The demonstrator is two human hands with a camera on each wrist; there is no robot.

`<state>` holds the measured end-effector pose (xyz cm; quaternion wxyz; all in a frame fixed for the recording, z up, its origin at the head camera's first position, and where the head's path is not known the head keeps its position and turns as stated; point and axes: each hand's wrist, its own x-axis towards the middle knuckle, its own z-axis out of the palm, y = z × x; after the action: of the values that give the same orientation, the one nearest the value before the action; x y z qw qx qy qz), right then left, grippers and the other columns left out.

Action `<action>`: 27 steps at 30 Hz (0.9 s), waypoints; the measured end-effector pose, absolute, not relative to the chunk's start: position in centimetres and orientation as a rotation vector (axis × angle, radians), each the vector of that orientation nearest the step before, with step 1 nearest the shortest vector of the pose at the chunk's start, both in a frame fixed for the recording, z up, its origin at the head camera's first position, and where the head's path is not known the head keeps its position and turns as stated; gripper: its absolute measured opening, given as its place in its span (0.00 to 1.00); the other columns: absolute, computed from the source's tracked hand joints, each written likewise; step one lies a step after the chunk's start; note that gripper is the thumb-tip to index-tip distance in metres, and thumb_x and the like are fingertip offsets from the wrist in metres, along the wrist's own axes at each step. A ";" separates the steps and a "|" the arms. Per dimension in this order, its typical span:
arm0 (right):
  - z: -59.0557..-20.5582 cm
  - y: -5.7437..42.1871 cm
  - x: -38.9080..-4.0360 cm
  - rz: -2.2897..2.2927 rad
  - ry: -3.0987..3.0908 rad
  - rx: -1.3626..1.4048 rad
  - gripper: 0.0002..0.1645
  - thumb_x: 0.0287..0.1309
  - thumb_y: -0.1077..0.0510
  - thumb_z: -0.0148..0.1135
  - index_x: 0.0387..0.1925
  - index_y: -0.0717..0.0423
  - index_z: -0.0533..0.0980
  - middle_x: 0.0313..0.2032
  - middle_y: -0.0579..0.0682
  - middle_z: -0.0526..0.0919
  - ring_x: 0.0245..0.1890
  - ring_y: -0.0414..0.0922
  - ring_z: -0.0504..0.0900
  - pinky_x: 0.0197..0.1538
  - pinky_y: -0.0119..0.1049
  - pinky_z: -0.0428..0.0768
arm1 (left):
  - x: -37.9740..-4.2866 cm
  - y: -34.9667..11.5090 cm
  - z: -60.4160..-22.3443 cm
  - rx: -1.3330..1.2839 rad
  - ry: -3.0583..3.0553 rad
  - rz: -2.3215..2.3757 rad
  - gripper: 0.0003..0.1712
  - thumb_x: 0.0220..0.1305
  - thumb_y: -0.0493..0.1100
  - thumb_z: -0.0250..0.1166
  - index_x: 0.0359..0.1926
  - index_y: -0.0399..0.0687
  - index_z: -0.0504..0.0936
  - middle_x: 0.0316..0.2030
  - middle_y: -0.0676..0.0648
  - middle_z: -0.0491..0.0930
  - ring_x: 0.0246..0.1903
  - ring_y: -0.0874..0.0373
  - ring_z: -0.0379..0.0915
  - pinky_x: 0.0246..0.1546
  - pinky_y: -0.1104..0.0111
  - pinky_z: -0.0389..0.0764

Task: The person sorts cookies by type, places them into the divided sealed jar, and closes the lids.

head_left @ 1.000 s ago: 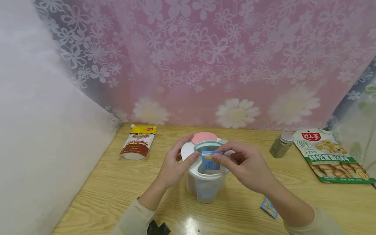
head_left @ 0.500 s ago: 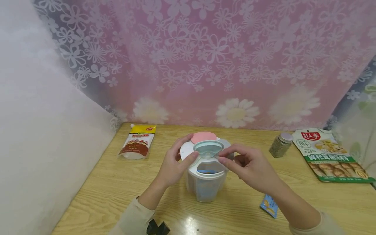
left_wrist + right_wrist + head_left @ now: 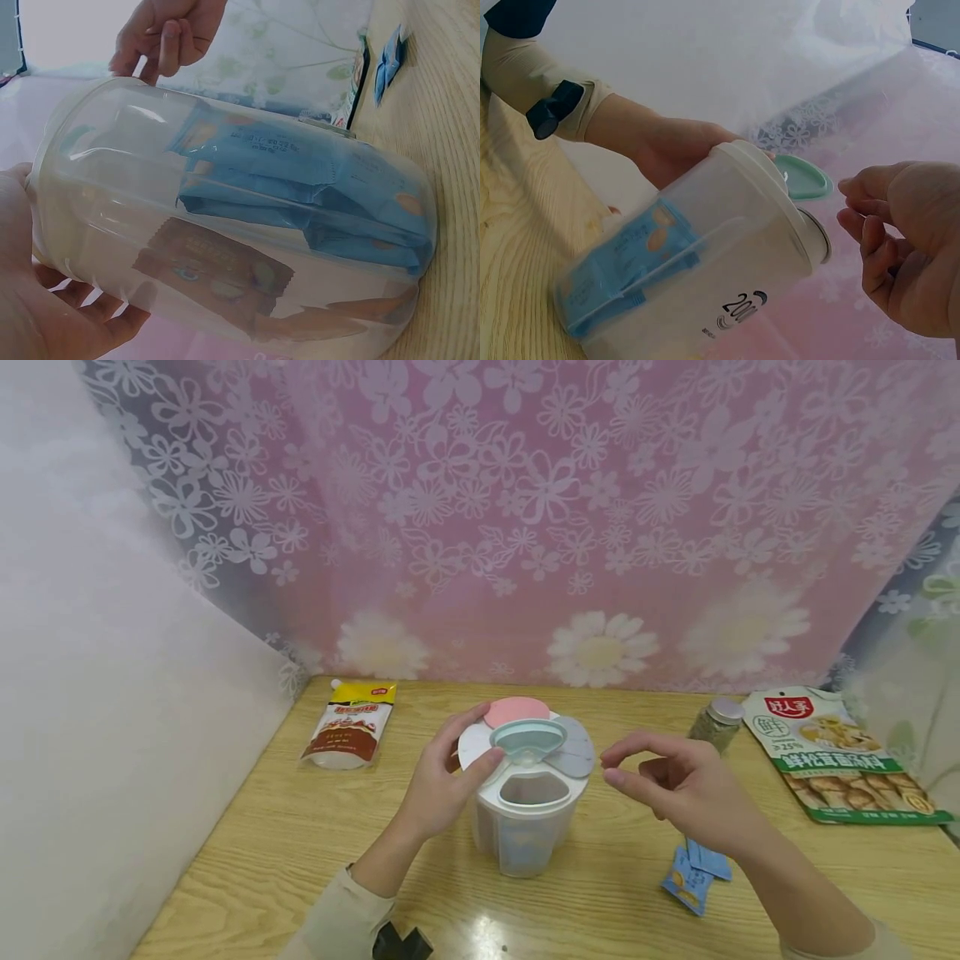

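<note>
A clear storage canister [image 3: 525, 847] with a round white lid stands upright on the table. My left hand [image 3: 442, 789] grips its lid at the left edge, thumb on top and fingers around the side. The mint-green flap [image 3: 528, 739] is raised, leaving the front opening [image 3: 534, 789] uncovered. Blue snack packets [image 3: 262, 157] lie in one compartment, and a brown packet [image 3: 214, 262] shows in the neighbouring one. My right hand [image 3: 682, 789] hovers right of the lid, fingers loosely curled, holding nothing. Below it, two blue packets [image 3: 686, 883] overlap on the table.
A white, yellow and brown pouch [image 3: 348, 727] lies at the back left. On the right are a glass jar [image 3: 716, 727] of dried herbs and a big green-and-white mushroom seasoning bag [image 3: 847, 756]. A floral curtain [image 3: 487, 527] hangs behind the wooden table [image 3: 300, 860].
My right hand has let a blue packet drop through the lid opening and moved right, away from the canister. More of the packets on the table shows now. The left hand stays put.
</note>
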<state>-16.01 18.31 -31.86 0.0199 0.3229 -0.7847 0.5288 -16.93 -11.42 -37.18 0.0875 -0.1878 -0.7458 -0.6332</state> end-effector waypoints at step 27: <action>-39.0 28.0 -21.0 1.988 -2.297 1.775 0.31 0.53 0.87 0.51 0.58 0.67 0.74 0.53 0.54 0.80 0.16 0.42 0.60 0.19 0.38 0.70 | -16.8 -11.4 -36.8 -0.528 -2.233 -1.914 0.34 0.67 0.45 0.65 0.72 0.53 0.68 0.68 0.47 0.68 0.59 0.53 0.72 0.56 0.65 0.79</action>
<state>-21.05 27.97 -39.04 -0.1871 0.4957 -0.6413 0.5550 -16.80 -11.41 -36.84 0.0767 -0.1761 -0.7453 -0.6385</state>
